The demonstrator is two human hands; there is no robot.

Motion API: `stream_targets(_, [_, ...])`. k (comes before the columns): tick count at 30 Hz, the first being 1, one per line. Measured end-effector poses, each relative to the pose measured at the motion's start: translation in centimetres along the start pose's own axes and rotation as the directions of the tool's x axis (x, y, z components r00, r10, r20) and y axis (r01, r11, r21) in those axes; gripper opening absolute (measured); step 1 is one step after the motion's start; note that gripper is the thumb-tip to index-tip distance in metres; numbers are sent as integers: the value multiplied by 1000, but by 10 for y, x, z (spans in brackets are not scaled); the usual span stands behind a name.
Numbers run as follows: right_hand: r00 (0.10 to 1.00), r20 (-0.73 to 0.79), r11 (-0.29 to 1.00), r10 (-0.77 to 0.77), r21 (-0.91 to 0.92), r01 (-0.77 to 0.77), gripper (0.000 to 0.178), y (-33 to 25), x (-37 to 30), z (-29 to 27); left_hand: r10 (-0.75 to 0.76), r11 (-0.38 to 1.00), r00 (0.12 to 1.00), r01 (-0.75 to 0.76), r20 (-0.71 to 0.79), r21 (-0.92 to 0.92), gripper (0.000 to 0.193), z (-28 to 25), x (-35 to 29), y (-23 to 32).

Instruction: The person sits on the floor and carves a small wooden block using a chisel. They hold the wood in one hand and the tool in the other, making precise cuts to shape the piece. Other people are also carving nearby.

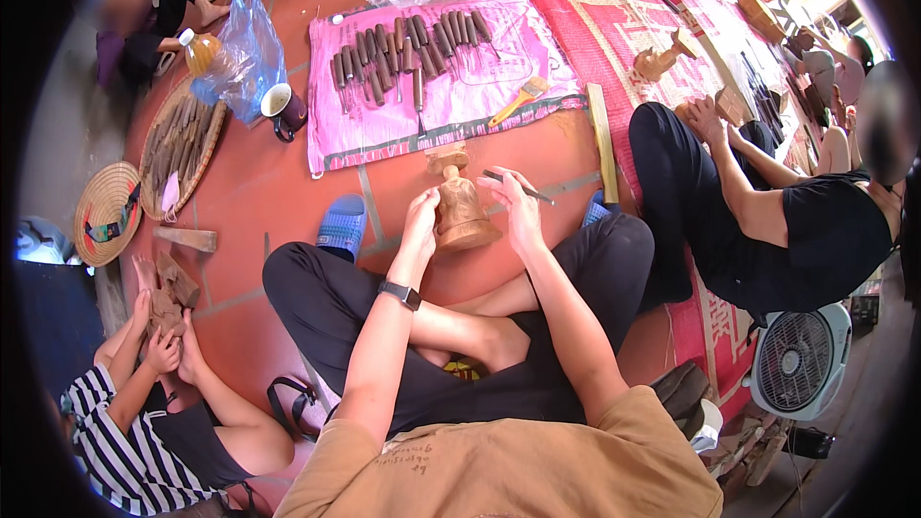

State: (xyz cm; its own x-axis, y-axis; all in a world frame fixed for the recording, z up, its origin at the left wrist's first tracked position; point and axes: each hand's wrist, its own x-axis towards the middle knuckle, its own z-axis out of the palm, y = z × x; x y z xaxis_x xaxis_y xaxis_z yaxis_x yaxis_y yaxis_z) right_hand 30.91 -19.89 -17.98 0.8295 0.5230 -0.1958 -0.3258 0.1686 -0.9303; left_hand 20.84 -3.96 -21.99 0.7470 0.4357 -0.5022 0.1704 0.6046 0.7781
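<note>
A pale wooden carving (pixel 462 216) with a round, wider base tilts in front of my crossed legs, its narrower end pointing away from me. My left hand (pixel 421 220) is closed against its left side, the fingertips partly hidden. On the other side, my right hand (pixel 519 207) grips a thin dark pen-like tool (pixel 537 195), which slants across the fingers. Whether it is a pencil or a small blade is too small to tell. Beyond the carving, many wood-handled carving chisels (pixel 391 50) lie in rows on a pink plastic sheet (pixel 331 139), with a yellow-handled brush (pixel 518 102) near its edge.
A dark mug (pixel 285 113) and blue plastic bag (pixel 251 48) stand left of the sheet, beside a basket of tools (pixel 182 139). A wooden mallet-like bar (pixel 602 142) lies right. People sit at both sides; a fan (pixel 799 360) stands at lower right.
</note>
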Motion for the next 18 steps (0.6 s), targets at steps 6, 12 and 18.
stream_targets(6, [999, 15, 961, 51, 273, -53, 16, 0, 10, -21, 67, 998, 996, -67, -50, 6, 29, 3, -17, 9])
stream_targets(12, [992, -5, 944, 127, 308, -120, 14, 1, 11, -19, 141, 987, 988, -136, -62, 83, 27, -1, -20, 7])
stream_targets(18, [996, 7, 993, 88, 80, -88, 5, 0, 5, -5, 82, 976, 997, -82, 10, 200, 29, 5, -19, 10])
